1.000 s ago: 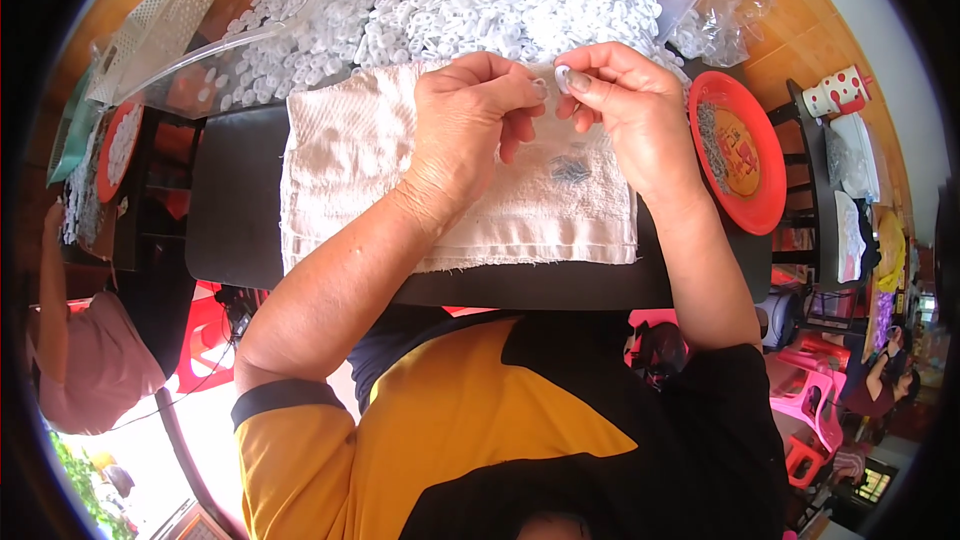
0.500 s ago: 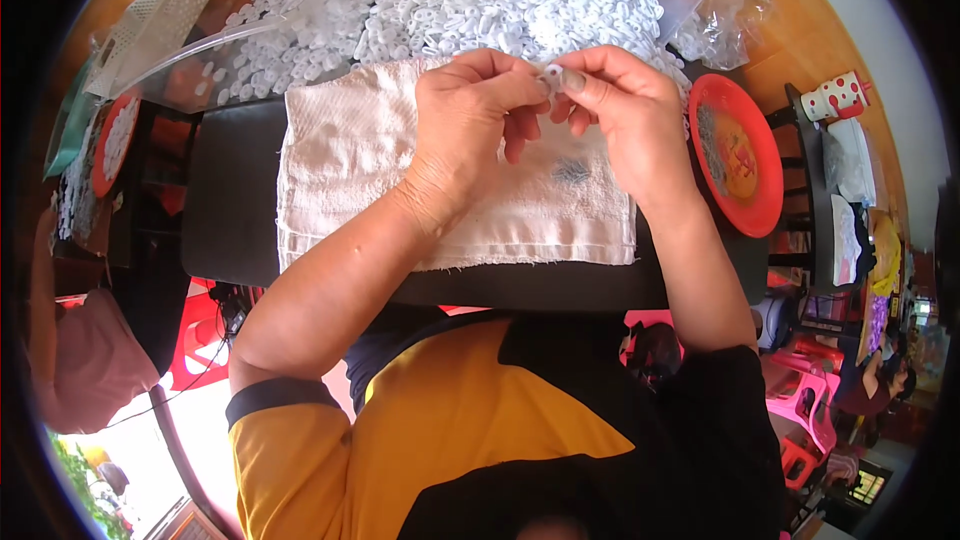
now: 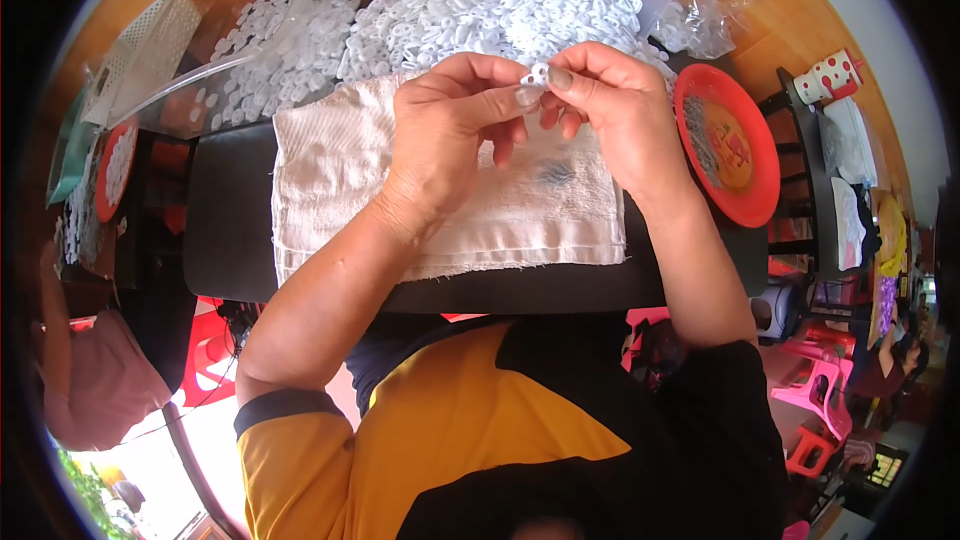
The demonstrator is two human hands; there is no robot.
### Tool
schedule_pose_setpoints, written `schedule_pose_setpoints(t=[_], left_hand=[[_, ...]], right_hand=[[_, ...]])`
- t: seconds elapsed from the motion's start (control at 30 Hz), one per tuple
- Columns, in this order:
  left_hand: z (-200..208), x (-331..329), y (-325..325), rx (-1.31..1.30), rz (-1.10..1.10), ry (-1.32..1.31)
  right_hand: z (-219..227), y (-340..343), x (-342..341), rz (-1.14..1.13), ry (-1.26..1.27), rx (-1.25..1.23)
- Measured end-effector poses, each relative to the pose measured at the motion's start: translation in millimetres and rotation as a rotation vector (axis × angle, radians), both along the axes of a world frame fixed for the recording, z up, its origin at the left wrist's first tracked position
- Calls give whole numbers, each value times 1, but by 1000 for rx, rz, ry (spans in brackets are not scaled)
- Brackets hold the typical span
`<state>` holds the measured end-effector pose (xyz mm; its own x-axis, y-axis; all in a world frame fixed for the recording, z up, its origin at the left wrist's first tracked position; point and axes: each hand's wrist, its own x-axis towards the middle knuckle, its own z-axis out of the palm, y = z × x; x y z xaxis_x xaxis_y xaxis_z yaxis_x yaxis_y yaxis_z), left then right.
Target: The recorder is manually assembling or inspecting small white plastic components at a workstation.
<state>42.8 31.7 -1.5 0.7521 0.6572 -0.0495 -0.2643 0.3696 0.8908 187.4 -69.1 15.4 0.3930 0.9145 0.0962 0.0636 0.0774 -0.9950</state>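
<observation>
Above the towel, a small white plastic piece with holes (image 3: 540, 73) is pinched between the fingertips of both hands. My left hand (image 3: 440, 130) grips it from one side, thumb against forefinger. From the other side my right hand (image 3: 635, 120) holds it, the thumb pressed to its edge. Under my hands a cream towel (image 3: 335, 185) lies on the dark table. A little heap of thin grey metal bits (image 3: 555, 173) rests on the towel, too fine to name surely. Beyond my fingertips spreads a big pile of similar white plastic pieces (image 3: 510, 0).
At the right sits a red plate (image 3: 765, 165) with thin metal bits along one side. Clear plastic bags (image 3: 715, 15) lie behind it. A white perforated basket (image 3: 150, 40) stands far left. Another person's sleeve (image 3: 110, 380) shows at the left, near a smaller red plate (image 3: 105, 195).
The white piece has turned and shows more plainly between my fingertips. The whole view has shifted slightly; both hands keep their pinch.
</observation>
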Motion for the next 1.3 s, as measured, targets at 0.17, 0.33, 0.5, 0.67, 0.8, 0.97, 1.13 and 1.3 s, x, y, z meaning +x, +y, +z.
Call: schedule_pose_setpoints(t=[0.17,0.33,0.5,0.67,0.8,0.97,1.13,1.3], left_hand=[[2,-3,2,82,-51,-82],[5,-2,-1,218,-69,-98],[1,-6,-1,343,-51,-138],[4,-8,-9,382,-35,-142],[1,-10,-10,450,-25,-175],[5,-14,-15,462,-52,-272],[2,-13,-14,465,-51,-298],[3,-10,-13,341,-72,-324]], right_hand=[[5,-3,7,65,36,4],[8,-5,10,185,66,-25],[9,-6,4,217,137,-12],[14,-11,4,249,199,-13],[16,-14,0,288,271,-23],[21,-17,-7,297,284,3],[16,-16,-5,319,268,30],[15,-13,-11,318,348,65]])
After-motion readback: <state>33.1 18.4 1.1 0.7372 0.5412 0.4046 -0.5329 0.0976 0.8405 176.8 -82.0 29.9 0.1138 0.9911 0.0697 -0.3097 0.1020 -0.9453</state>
